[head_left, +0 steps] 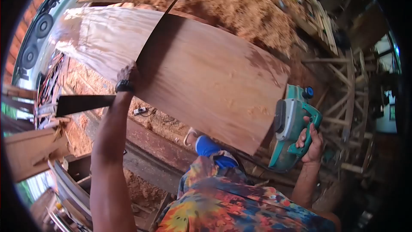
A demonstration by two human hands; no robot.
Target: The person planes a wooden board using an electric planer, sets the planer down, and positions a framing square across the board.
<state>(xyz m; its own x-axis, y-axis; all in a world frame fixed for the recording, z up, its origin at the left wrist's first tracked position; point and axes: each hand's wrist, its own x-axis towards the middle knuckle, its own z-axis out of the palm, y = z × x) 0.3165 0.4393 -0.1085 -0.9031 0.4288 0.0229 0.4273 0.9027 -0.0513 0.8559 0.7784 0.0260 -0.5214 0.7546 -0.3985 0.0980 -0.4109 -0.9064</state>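
Note:
My left hand [128,75], with a dark band at the wrist, is closed on a long, thin dark straightedge [158,28]. The straightedge stands on edge across a wide wooden slab [214,71] and casts a shadow on it. A flat dark strip [86,104] juts out left of the forearm; I cannot tell if it is the same piece. At the slab's near right end, my right hand [312,141] is wrapped around the handle of a teal electric planer [289,122], which is turned on its side. A few shavings lie on the slab.
Sawdust and shavings [223,6] are heaped along the slab's far side. Wooden frames [349,99] stand at the right. A white power socket [140,111] with a cord lies below the slab, near a beam [154,146]. A parked truck [36,38] shows at far left.

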